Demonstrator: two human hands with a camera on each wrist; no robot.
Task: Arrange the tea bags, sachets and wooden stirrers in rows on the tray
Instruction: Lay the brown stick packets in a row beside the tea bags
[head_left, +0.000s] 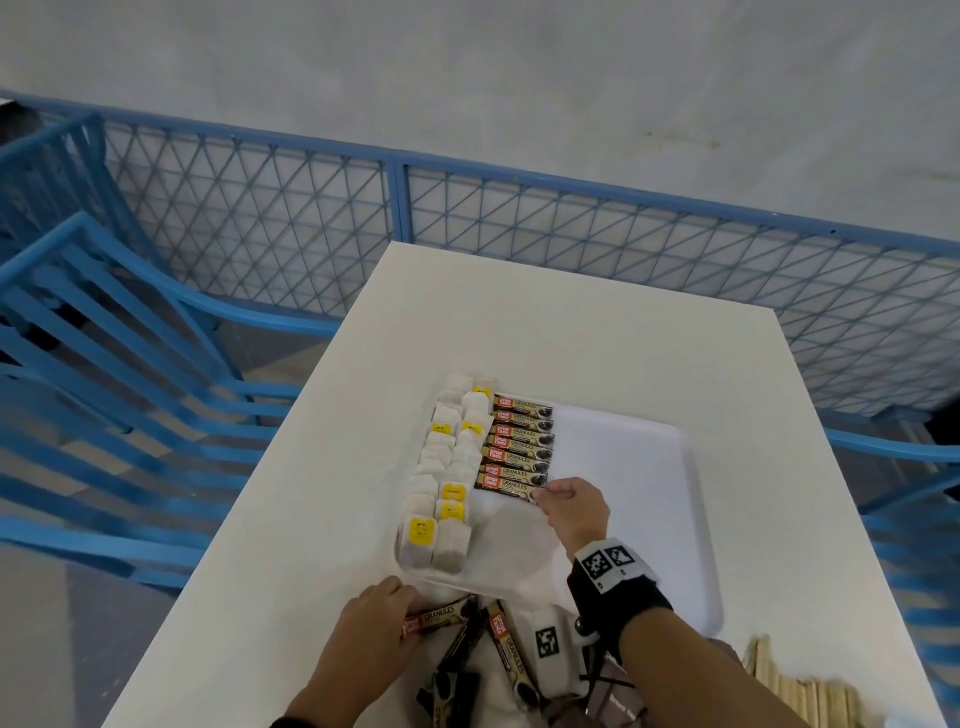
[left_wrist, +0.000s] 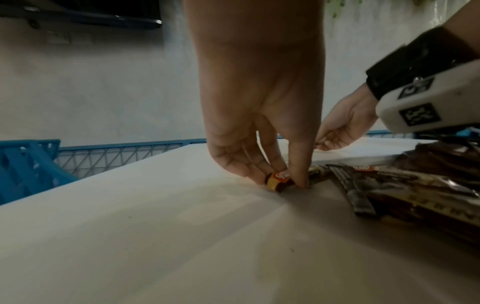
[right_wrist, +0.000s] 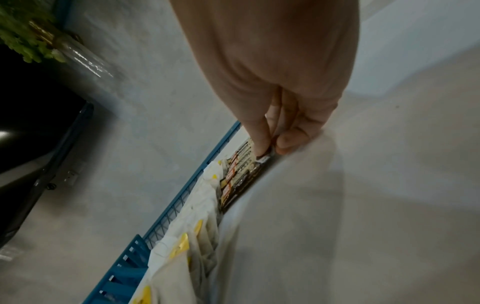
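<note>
A white tray (head_left: 670, 467) lies on the white table (head_left: 571, 332). Along its left side stand two rows of tea bags (head_left: 441, 467) with yellow tags. Beside them runs a row of dark coffee sachets (head_left: 517, 447). My right hand (head_left: 561, 496) pinches the right end of the nearest sachet in that row (right_wrist: 262, 159). In front of the tray lies a loose pile of sachets (head_left: 498, 649). My left hand (head_left: 384, 608) pinches the left end of one sachet of that pile (left_wrist: 279, 181) on the table. Wooden stirrers (head_left: 795, 691) lie at the front right.
A blue mesh fence (head_left: 519, 223) runs behind the table. A blue slatted chair (head_left: 104, 364) stands to the left, another blue frame (head_left: 909, 493) to the right. The tray's right half (head_left: 623, 519) is bare.
</note>
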